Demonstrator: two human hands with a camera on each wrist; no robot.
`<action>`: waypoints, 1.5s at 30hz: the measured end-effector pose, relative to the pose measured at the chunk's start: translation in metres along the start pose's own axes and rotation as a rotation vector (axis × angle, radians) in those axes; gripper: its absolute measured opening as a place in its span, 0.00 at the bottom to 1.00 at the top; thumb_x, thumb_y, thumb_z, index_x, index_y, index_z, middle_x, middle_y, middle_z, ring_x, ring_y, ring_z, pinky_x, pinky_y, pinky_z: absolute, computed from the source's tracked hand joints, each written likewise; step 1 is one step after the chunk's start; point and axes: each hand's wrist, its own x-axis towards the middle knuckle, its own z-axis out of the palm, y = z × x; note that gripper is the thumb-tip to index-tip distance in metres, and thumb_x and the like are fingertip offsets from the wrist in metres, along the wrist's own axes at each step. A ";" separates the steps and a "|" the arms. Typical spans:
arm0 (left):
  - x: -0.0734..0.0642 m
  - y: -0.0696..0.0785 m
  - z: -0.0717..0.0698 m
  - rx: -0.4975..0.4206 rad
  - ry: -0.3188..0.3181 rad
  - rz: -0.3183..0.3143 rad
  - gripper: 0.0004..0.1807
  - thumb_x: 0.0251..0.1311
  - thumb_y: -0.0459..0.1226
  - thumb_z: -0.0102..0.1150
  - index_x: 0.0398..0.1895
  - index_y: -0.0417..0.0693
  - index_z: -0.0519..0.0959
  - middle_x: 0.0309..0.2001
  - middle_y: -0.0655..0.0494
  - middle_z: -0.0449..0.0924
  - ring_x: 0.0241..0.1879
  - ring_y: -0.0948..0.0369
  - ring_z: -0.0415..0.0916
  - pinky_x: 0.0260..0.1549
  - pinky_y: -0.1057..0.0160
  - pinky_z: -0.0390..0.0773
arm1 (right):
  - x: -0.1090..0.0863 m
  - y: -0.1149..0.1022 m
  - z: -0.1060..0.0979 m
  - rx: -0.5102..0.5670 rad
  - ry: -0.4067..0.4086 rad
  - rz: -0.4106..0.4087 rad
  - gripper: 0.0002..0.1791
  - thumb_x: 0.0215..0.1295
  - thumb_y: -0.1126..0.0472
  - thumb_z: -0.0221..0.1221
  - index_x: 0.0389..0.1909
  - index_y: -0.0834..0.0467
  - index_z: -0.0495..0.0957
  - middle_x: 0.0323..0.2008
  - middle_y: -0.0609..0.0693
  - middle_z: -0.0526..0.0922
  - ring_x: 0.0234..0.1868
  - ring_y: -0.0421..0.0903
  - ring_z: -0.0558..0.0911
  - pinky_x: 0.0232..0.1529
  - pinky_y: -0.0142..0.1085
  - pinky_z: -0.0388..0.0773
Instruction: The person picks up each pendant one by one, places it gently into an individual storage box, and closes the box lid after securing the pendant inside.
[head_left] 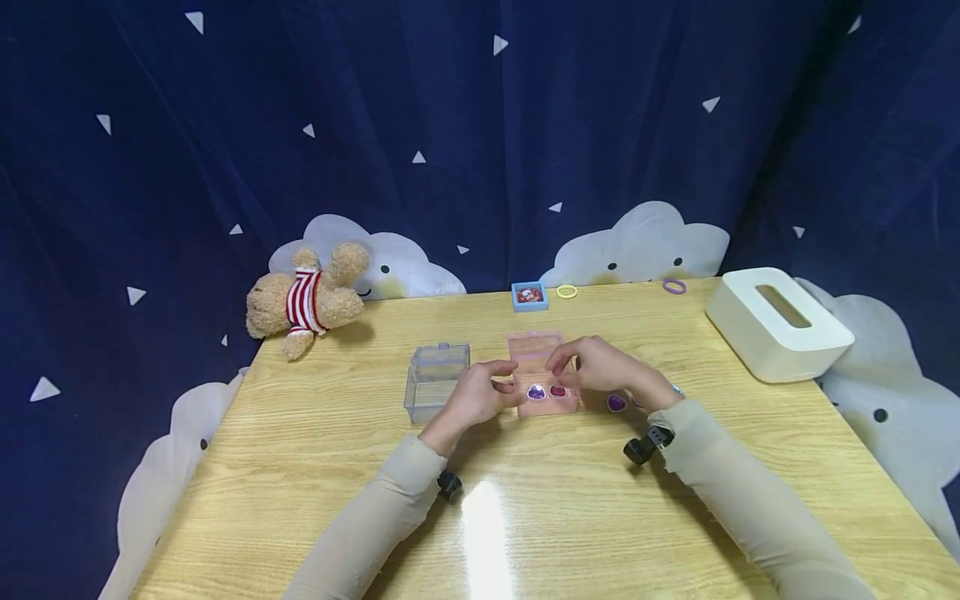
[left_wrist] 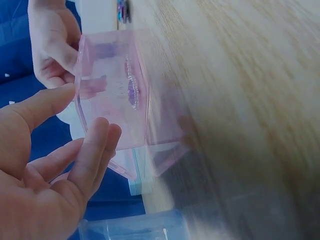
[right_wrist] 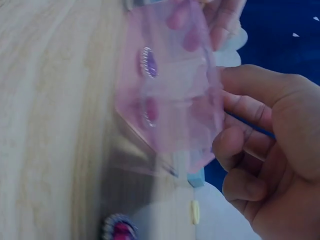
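A clear pink box (head_left: 547, 408) stands on the table with its lid (head_left: 535, 344) tipped open toward the back. Inside it lie a purple gem (head_left: 536, 392) and a red gem (head_left: 558, 391), both with sparkly rims. My left hand (head_left: 483, 393) is at the box's left side, fingers loosely bent and fingertips right at the wall and rim in the left wrist view. From the right, my right hand (head_left: 597, 365) reaches over the box's rim with bent, relaxed fingers; no gem shows between them. To the left of my left hand sits a clear bluish box (head_left: 427, 398).
Beside the right wrist lie a purple gem (head_left: 617, 403) and a partly hidden blue piece (head_left: 677, 389). Along the back are a blue square frame (head_left: 530, 306), a yellow ring (head_left: 567, 292) and a purple ring (head_left: 674, 287). A teddy bear (head_left: 303, 302) lies back left; a white tissue box (head_left: 780, 325) stands right.
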 end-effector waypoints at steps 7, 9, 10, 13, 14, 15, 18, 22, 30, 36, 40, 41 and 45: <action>0.001 -0.001 0.001 -0.004 0.000 0.001 0.33 0.54 0.35 0.73 0.65 0.43 0.75 0.62 0.44 0.79 0.47 0.53 0.87 0.39 0.66 0.86 | -0.010 0.006 -0.018 0.042 0.045 0.044 0.12 0.61 0.62 0.67 0.46 0.56 0.85 0.39 0.46 0.89 0.38 0.45 0.82 0.38 0.33 0.77; 0.000 -0.001 0.001 -0.005 -0.002 -0.001 0.33 0.54 0.35 0.73 0.65 0.43 0.75 0.62 0.44 0.79 0.46 0.53 0.87 0.39 0.66 0.86 | -0.013 0.009 -0.023 0.036 0.068 0.067 0.12 0.61 0.61 0.67 0.46 0.56 0.86 0.39 0.45 0.89 0.36 0.44 0.81 0.37 0.33 0.77; 0.000 0.000 0.001 -0.006 -0.002 -0.003 0.33 0.54 0.35 0.73 0.65 0.43 0.75 0.62 0.44 0.79 0.46 0.54 0.87 0.39 0.66 0.86 | -0.015 0.011 -0.025 0.031 0.079 0.077 0.12 0.61 0.60 0.67 0.46 0.55 0.86 0.39 0.45 0.89 0.35 0.43 0.81 0.36 0.33 0.77; 0.000 0.000 0.001 -0.004 -0.001 -0.007 0.33 0.54 0.35 0.73 0.66 0.43 0.75 0.62 0.44 0.79 0.46 0.54 0.87 0.38 0.66 0.85 | -0.021 0.017 -0.031 0.016 0.102 0.111 0.12 0.62 0.57 0.68 0.46 0.53 0.86 0.38 0.43 0.88 0.34 0.42 0.80 0.37 0.34 0.77; 0.000 0.000 0.001 -0.003 -0.001 -0.008 0.33 0.54 0.35 0.73 0.66 0.43 0.75 0.61 0.44 0.79 0.46 0.54 0.87 0.38 0.66 0.85 | -0.023 0.020 -0.033 0.014 0.107 0.125 0.12 0.62 0.57 0.68 0.46 0.53 0.86 0.37 0.42 0.88 0.35 0.43 0.80 0.37 0.34 0.77; 0.000 0.000 0.001 -0.002 0.000 -0.009 0.33 0.54 0.35 0.73 0.66 0.43 0.75 0.61 0.43 0.79 0.46 0.54 0.87 0.39 0.66 0.85 | -0.025 0.022 -0.034 0.014 0.112 0.134 0.12 0.62 0.57 0.68 0.46 0.53 0.86 0.37 0.42 0.88 0.35 0.43 0.80 0.38 0.34 0.78; 0.000 0.001 0.001 0.006 0.003 -0.006 0.33 0.54 0.35 0.73 0.66 0.42 0.75 0.61 0.42 0.79 0.45 0.55 0.87 0.37 0.67 0.85 | -0.031 0.029 -0.038 0.012 0.120 0.159 0.12 0.62 0.57 0.68 0.46 0.54 0.85 0.36 0.42 0.88 0.38 0.45 0.81 0.41 0.36 0.78; 0.000 0.001 0.001 0.011 0.002 0.007 0.33 0.55 0.35 0.73 0.66 0.40 0.74 0.61 0.41 0.79 0.45 0.55 0.87 0.35 0.68 0.85 | -0.040 0.039 -0.042 0.000 0.127 0.191 0.13 0.62 0.58 0.68 0.47 0.56 0.85 0.37 0.44 0.88 0.38 0.46 0.80 0.41 0.36 0.77; 0.000 0.001 0.001 0.013 0.004 0.029 0.33 0.55 0.35 0.73 0.65 0.41 0.75 0.60 0.41 0.80 0.45 0.53 0.87 0.34 0.68 0.85 | -0.059 0.059 -0.045 -0.014 0.122 0.228 0.13 0.63 0.60 0.67 0.47 0.58 0.84 0.38 0.47 0.88 0.37 0.45 0.80 0.38 0.33 0.76; 0.000 0.000 0.001 0.005 0.003 0.029 0.33 0.54 0.35 0.73 0.65 0.40 0.75 0.61 0.41 0.80 0.45 0.53 0.87 0.34 0.68 0.85 | -0.073 0.075 -0.045 -0.014 0.074 0.244 0.13 0.62 0.60 0.68 0.47 0.58 0.84 0.41 0.50 0.88 0.42 0.47 0.83 0.39 0.36 0.76; 0.000 0.000 0.001 0.012 0.001 0.022 0.33 0.55 0.35 0.73 0.65 0.41 0.75 0.60 0.42 0.80 0.45 0.54 0.87 0.35 0.68 0.85 | -0.081 0.085 -0.044 -0.036 0.063 0.254 0.12 0.60 0.60 0.69 0.45 0.56 0.85 0.41 0.50 0.88 0.45 0.48 0.84 0.42 0.37 0.77; 0.000 0.000 0.001 0.010 0.002 0.022 0.33 0.54 0.35 0.73 0.65 0.41 0.75 0.60 0.41 0.80 0.45 0.53 0.87 0.35 0.68 0.85 | -0.083 0.087 -0.044 -0.042 0.064 0.256 0.12 0.59 0.60 0.70 0.44 0.56 0.85 0.41 0.49 0.89 0.45 0.48 0.84 0.42 0.38 0.77; -0.001 0.000 0.000 0.009 0.001 0.009 0.34 0.54 0.35 0.73 0.66 0.42 0.75 0.61 0.42 0.80 0.46 0.54 0.87 0.37 0.67 0.86 | -0.089 0.092 -0.044 -0.069 0.060 0.277 0.13 0.56 0.59 0.71 0.43 0.54 0.86 0.41 0.48 0.88 0.44 0.47 0.83 0.44 0.38 0.77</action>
